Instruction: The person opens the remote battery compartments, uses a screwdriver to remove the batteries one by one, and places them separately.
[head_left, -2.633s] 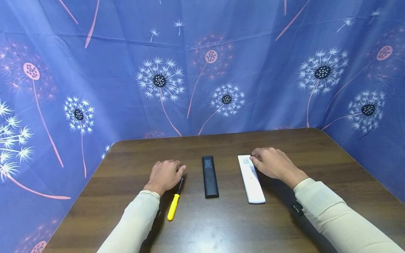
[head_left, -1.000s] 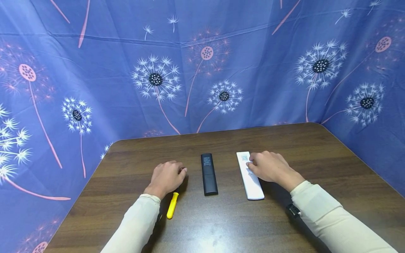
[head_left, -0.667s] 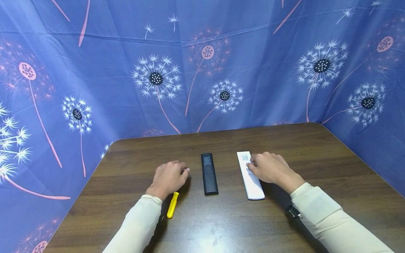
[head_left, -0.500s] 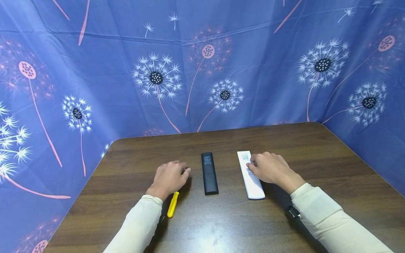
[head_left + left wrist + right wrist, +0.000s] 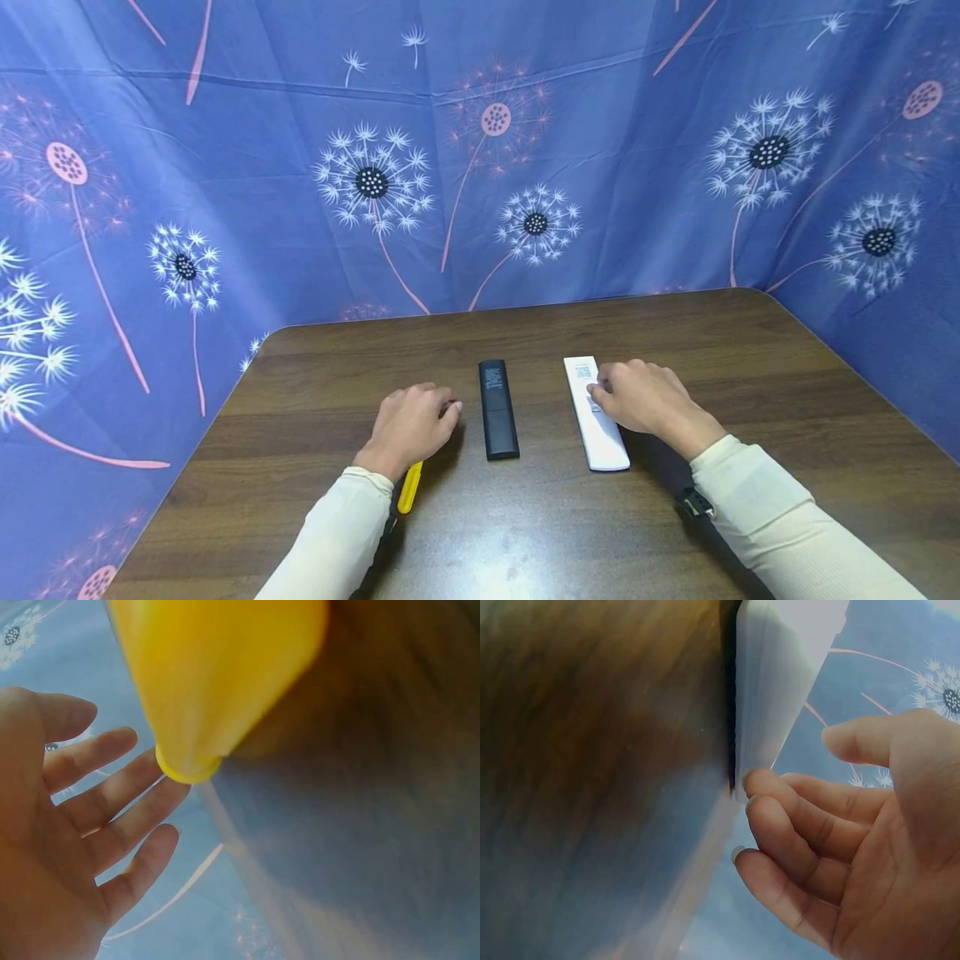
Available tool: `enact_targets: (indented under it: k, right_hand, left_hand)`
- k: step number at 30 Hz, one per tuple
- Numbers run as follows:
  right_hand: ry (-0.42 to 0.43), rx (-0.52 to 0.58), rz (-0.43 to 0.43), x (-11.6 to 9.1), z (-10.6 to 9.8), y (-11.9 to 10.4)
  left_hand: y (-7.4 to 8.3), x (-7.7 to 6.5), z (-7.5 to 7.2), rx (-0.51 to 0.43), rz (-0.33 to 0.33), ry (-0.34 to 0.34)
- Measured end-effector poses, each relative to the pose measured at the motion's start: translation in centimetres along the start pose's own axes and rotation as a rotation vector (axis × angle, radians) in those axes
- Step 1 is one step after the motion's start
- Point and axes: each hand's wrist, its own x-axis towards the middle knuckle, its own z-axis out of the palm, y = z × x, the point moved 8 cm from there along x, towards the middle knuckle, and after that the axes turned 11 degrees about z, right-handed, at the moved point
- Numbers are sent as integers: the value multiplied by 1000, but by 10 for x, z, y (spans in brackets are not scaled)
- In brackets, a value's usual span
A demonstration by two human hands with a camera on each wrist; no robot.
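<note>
My left hand (image 5: 411, 425) hovers over the table left of the black remote control (image 5: 498, 410), fingers relaxed. A screwdriver with a yellow handle (image 5: 409, 487) lies partly under that wrist, its shaft hidden. In the left wrist view the handle (image 5: 217, 675) looms close, while the left hand (image 5: 82, 802) shows spread fingers around nothing. My right hand (image 5: 648, 398) is over the right edge of the white remote control (image 5: 600, 429), thumb overlapping it in the head view. From the right wrist, the fingers (image 5: 784, 889) are loosely bent beside the white remote (image 5: 776, 675), the thumb apart from it.
All three items lie on a brown wooden table (image 5: 555, 533) with rounded far corners. A blue dandelion-print cloth (image 5: 622, 225) hangs behind and along the sides. A small black device (image 5: 693, 502) sits under the right cuff.
My left hand has shifted right, toward the black remote, and its forearm now covers more of the screwdriver. My right hand moved slightly over the white remote, then stayed. The remotes lie unmoved.
</note>
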Motion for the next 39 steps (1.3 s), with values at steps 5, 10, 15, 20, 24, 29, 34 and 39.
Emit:
enact_targets:
  k: [5, 10, 15, 20, 24, 29, 34, 39]
  right_hand:
    - [-10, 16, 14, 0, 3, 0]
    - [-30, 23, 45, 2, 3, 1]
    - [-54, 20, 83, 5, -1, 1]
    - [-95, 9, 117, 6, 1, 2]
    - [-129, 23, 154, 5, 4, 6]
    - [-159, 36, 174, 5, 8, 7]
    - [-160, 47, 187, 5, 11, 9]
    - [-166, 54, 196, 6, 13, 10]
  left_hand:
    - [5, 0, 1, -4, 12, 15]
    - [13, 4, 2, -14, 18, 15]
    - [20, 7, 1, -31, 10, 17]
    - [26, 6, -4, -45, 7, 32]
    - [30, 7, -6, -49, 19, 53]
    - [35, 6, -6, -56, 19, 53]
    - [42, 7, -5, -56, 41, 58]
    - [47, 7, -6, -41, 62, 73]
